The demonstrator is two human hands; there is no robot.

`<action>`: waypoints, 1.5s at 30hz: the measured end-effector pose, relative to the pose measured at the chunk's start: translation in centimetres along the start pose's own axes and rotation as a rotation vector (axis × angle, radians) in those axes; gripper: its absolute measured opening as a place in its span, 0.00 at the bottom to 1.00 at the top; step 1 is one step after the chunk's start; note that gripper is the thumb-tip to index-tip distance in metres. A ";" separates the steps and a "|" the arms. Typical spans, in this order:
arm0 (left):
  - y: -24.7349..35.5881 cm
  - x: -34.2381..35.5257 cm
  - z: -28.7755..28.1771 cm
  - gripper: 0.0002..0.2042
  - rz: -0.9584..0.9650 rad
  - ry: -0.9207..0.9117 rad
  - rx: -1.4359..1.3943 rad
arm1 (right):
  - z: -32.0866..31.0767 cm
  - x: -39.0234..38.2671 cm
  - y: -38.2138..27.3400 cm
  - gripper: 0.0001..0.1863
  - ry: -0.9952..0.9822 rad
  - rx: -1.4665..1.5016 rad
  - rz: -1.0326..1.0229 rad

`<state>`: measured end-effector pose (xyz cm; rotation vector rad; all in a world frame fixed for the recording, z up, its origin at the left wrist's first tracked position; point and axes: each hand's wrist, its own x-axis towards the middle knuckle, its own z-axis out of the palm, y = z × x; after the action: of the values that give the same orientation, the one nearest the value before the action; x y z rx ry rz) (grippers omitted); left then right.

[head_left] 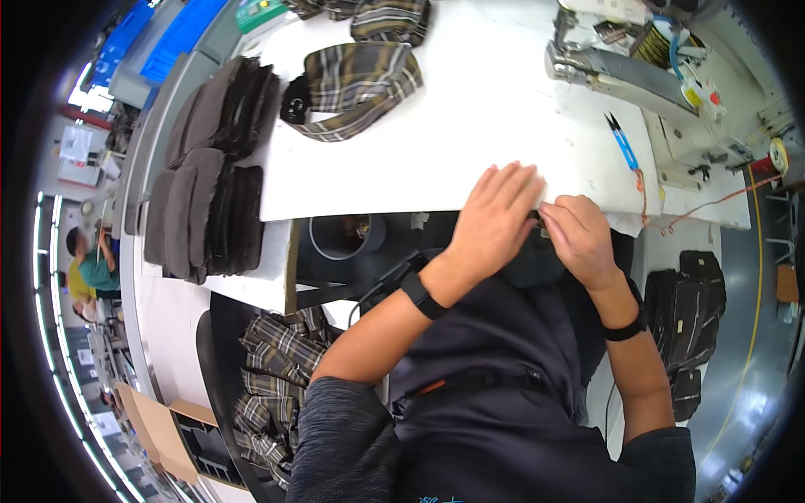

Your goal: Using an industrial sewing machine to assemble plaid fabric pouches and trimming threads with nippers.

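Dark apron (495,360), cut off below; anything between the hands (496,218) (580,239) is indistinct.

The right hand (580,239) is hiding whether it's holding anything; plaid fabric (390,21) is running off the top edge; distant people (101,270) are showing up blurred!

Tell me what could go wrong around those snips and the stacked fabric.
The blue-handled snips lie with bare blades near the right hand; a careless reach might nick it. Their orange cord trails toward the table's front edge, so it could snag the right arm. The dark fabric stacks sit close to the front edge at left and might slide if bumped.
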<state>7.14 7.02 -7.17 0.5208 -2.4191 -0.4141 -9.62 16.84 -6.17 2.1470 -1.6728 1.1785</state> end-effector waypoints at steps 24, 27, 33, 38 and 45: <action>-18.2 -26.7 -5.4 0.07 -1.769 0.555 -0.841 | -0.1 -4.2 -6.7 0.09 -0.228 0.610 0.387; -23.8 -28.4 -3.7 0.07 -1.689 0.875 -0.601 | -1.5 -5.8 -5.2 0.09 -0.292 0.551 0.457; -29.2 -26.2 -8.7 0.14 -1.411 -0.250 0.653 | -4.0 -8.6 -2.9 0.09 -0.299 0.407 0.680; -31.5 -25.9 -8.1 0.18 -1.421 -0.798 1.042 | -2.9 -9.4 -3.6 0.10 -0.376 0.479 0.821; -32.0 -30.4 1.4 0.30 -1.183 -0.648 0.849 | 0.2 -7.6 -4.4 0.10 -0.475 0.448 0.523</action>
<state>36.80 -6.71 -36.78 2.5372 -2.4964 0.0617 -6.09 23.88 -10.03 2.4785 -2.4957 1.3439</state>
